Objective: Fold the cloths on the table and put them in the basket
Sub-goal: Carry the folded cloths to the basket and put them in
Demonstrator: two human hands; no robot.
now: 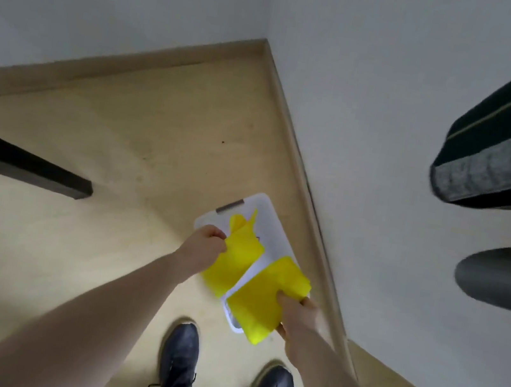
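Above the white basket (210, 219), one yellow cloth (237, 257) is being gripped by the left hand (204, 243), another folded yellow cloth (264, 298) by the right hand (298, 314).

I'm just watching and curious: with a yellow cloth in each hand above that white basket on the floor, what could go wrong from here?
1. The left hand pinches its yellow cloth by one edge; it hangs loose and may unfold when dropped.
2. The right hand's folded cloth overhangs the white basket's near rim, so it might land on the floor.
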